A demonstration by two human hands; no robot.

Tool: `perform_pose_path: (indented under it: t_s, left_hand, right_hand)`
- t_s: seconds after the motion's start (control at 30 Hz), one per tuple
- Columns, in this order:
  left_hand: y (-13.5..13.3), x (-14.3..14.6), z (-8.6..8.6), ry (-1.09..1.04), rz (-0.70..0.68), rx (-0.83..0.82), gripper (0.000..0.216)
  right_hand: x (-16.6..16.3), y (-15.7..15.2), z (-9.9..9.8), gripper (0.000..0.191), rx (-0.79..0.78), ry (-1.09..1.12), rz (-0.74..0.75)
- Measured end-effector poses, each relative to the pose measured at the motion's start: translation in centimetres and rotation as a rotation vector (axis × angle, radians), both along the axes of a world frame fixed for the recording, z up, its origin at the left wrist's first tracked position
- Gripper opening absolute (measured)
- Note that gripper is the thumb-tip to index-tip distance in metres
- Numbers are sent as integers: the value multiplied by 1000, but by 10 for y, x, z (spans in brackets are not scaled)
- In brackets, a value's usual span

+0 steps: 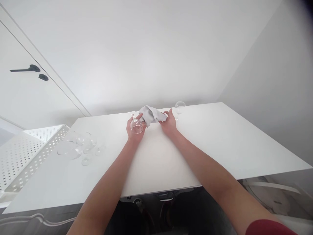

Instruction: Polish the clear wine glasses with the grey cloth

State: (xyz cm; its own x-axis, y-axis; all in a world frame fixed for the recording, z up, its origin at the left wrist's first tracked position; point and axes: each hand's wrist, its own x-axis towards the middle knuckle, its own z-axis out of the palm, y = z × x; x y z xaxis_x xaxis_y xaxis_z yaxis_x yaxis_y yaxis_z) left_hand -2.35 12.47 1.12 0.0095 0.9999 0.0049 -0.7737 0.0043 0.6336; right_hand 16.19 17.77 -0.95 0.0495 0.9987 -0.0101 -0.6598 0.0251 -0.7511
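My left hand (pixel 134 131) is closed around a clear wine glass (pixel 137 126), whose rim faces down toward me. A light grey cloth (pixel 151 115) spreads between my two hands, bunched up just above the table. My right hand (pixel 169 124) grips the cloth's right end, with thumb and fingers closed on it. Just beyond the right hand, another stemmed wine glass (pixel 180 106) stands upright near the table's back edge. The cloth and my left fingers partly hide the held glass's stem.
On the left of the white table (pixel 190 153) lie several clear glasses (pixel 73 147). A white perforated rack (pixel 34 153) stands beside the table's left edge. Behind is a white wall, with a black door handle (pixel 26 69) at the left. A white cable (pixel 44 220) runs below.
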Motion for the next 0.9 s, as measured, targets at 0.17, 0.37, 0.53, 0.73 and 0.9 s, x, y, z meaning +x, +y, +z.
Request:
perform_pose_path:
  t_s: [0.17, 0.37, 0.53, 0.73, 0.9]
  left_hand:
    - [3, 1, -3, 55, 71, -10, 40]
    - [3, 3, -4, 73, 5, -7, 45]
    - [3, 0, -4, 23, 39, 13, 48]
    - [8, -4, -8, -45, 141, 36, 47]
    - [11, -4, -11, -42, 279, 9, 41]
  right_hand:
    - [-5, -13, 9, 81, 195, -267, 198]
    - [-7, -23, 11, 86, 354, -682, 113]
    - [-7, -10, 2, 45, 163, -455, 174]
    - [4, 3, -7, 38, 2, -301, -15]
    - [6, -5, 5, 46, -19, -244, 225]
